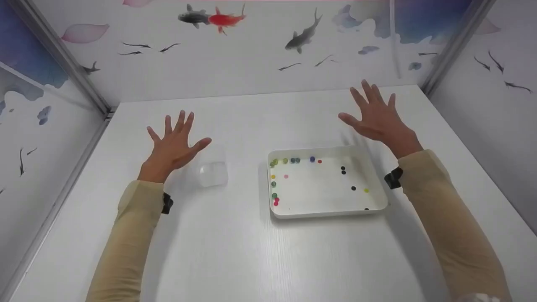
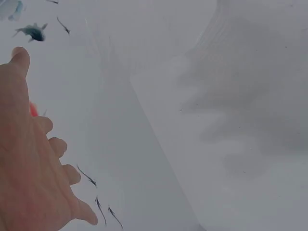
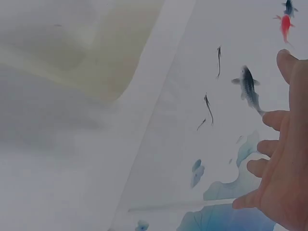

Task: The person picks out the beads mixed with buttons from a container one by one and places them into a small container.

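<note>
My left hand (image 1: pixel 171 147) is held over the left part of the table with its fingers spread and nothing in its grasp. Just right of its thumb stands a clear, see-through container (image 1: pixel 213 174). Over the back right of the table my right hand (image 1: pixel 379 117) is also spread and holds nothing. Below and left of it lies a shallow white tray (image 1: pixel 327 213). Small round beads in several colours sit in the tray, such as a blue bead (image 1: pixel 312 159) and a yellow bead (image 1: pixel 366 190). Both wrist views show the palms with fingers stretched out.
The white table (image 1: pixel 235 251) is closed in by white panels with painted fish, such as the back panel (image 1: pixel 251 63). Metal posts, such as the right post (image 1: pixel 457 46), stand at the back corners. A dark wrist device (image 1: pixel 393 178) sits on the right sleeve.
</note>
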Demonstrator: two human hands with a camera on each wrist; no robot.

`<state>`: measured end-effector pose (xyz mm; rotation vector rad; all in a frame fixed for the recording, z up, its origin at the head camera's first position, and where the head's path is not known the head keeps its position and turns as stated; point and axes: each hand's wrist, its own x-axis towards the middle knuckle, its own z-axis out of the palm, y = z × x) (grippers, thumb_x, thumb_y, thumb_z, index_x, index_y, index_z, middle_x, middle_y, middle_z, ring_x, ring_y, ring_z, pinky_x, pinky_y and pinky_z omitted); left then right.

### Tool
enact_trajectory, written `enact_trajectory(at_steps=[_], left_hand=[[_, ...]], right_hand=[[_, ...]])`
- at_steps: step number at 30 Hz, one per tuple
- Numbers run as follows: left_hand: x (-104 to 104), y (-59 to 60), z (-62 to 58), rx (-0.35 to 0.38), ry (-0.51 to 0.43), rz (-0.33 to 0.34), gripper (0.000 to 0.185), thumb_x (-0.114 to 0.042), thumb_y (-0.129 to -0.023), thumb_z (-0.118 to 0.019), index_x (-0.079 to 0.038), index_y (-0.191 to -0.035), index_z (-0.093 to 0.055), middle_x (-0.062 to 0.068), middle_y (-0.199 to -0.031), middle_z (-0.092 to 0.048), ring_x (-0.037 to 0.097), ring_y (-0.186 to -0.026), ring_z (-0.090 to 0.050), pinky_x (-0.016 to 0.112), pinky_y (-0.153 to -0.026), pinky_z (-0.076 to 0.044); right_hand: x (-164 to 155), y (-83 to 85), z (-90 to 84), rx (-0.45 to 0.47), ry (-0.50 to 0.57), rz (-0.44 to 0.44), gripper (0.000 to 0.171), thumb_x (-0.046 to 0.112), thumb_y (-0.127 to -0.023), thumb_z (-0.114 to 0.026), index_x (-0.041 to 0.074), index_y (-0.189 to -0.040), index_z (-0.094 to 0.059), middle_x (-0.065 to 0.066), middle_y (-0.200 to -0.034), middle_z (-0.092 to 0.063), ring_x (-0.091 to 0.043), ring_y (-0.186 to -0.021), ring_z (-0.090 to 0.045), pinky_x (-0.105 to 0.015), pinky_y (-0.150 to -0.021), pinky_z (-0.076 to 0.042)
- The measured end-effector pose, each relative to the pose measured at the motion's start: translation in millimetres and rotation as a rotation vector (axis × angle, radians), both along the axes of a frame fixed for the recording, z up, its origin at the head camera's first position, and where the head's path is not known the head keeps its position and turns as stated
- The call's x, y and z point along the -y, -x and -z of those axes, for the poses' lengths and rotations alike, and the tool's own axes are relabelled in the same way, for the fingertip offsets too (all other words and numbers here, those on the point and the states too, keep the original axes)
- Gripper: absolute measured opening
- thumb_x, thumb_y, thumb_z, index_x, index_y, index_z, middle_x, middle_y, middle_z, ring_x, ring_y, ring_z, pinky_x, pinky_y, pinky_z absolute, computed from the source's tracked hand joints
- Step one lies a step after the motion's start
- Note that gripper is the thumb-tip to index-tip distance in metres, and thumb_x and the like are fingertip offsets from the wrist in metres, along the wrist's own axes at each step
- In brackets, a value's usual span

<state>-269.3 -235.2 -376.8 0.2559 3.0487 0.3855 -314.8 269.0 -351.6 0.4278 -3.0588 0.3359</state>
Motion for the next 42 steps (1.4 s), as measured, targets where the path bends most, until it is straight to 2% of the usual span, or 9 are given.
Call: enact_trajectory(at_steps=[8, 15, 22, 28, 32, 37, 42], left_hand=[[-2.1, -11.7, 8.8, 0.021, -0.114, 0.019, 0.103, -0.081, -0.089, -0.039, -0.021, -0.163, 0.001, 0.01, -0.17, 0.005, 0.047, -0.155, 0.007, 0.08, -0.11, 0.013], [1.0, -22.1, 20.2, 0.011, -0.193, 0.044, 0.102, -0.076, -0.089, -0.049, -0.025, -0.163, 0.0, 0.004, -0.171, 0.004, 0.038, -0.157, 0.005, 0.074, -0.117, 0.01], [2.2, -28.4, 33.0, 0.044, -0.234, 0.014, 0.111, -0.074, -0.084, -0.058, -0.02, -0.163, -0.001, 0.008, -0.171, 0.0, 0.036, -0.158, -0.002, 0.066, -0.124, -0.002], [6.1, -30.3, 42.9, 0.084, -0.342, -0.01, 0.118, -0.067, -0.08, -0.071, -0.02, -0.163, -0.001, 0.009, -0.171, -0.003, 0.035, -0.158, -0.008, 0.062, -0.124, -0.014], [6.2, -30.5, 46.8, 0.101, -0.393, -0.007, 0.12, -0.061, -0.079, -0.076, -0.02, -0.163, 0.0, 0.009, -0.171, -0.005, 0.036, -0.157, -0.01, 0.062, -0.124, -0.017], [5.3, -31.7, 49.6, 0.129, -0.416, -0.006, 0.121, -0.057, -0.078, -0.078, -0.021, -0.163, 0.0, 0.011, -0.171, -0.006, 0.038, -0.157, -0.012, 0.064, -0.123, -0.019], [4.8, -32.2, 52.6, 0.16, -0.438, -0.002, 0.12, -0.051, -0.08, -0.08, -0.023, -0.163, 0.002, 0.012, -0.17, -0.006, 0.04, -0.156, -0.016, 0.064, -0.122, -0.02]], right_hand=[[10.4, -10.7, 8.8, -0.012, 0.055, -0.032, 0.089, 0.065, -0.099, -0.041, 0.008, -0.161, -0.013, -0.019, -0.169, -0.002, -0.043, -0.156, -0.004, -0.07, -0.121, -0.002], [20.5, -19.6, 15.2, -0.07, 0.118, -0.014, 0.079, 0.053, -0.1, -0.051, 0.005, -0.158, -0.027, -0.02, -0.166, -0.019, -0.048, -0.147, -0.029, -0.068, -0.119, -0.022], [28.4, -29.7, 24.8, -0.117, 0.187, 0.001, 0.069, 0.042, -0.1, -0.057, 0.004, -0.152, -0.036, -0.02, -0.16, -0.03, -0.044, -0.143, -0.038, -0.062, -0.115, -0.035], [32.9, -37.1, 34.2, -0.135, 0.226, -0.028, 0.067, 0.042, -0.099, -0.059, 0.003, -0.149, -0.04, -0.021, -0.156, -0.034, -0.04, -0.141, -0.042, -0.059, -0.112, -0.04], [34.6, -41.0, 39.5, -0.111, 0.268, -0.033, 0.067, 0.043, -0.098, -0.06, 0.003, -0.149, -0.04, -0.02, -0.155, -0.036, -0.039, -0.141, -0.041, -0.059, -0.113, -0.04], [38.0, -45.3, 42.4, -0.038, 0.32, -0.015, 0.071, 0.048, -0.097, -0.061, 0.005, -0.15, -0.04, -0.019, -0.155, -0.037, -0.038, -0.142, -0.041, -0.057, -0.117, -0.036], [39.6, -49.1, 43.3, 0.029, 0.373, -0.006, 0.073, 0.051, -0.096, -0.061, 0.006, -0.15, -0.041, -0.019, -0.155, -0.037, -0.039, -0.14, -0.043, -0.058, -0.116, -0.038]])
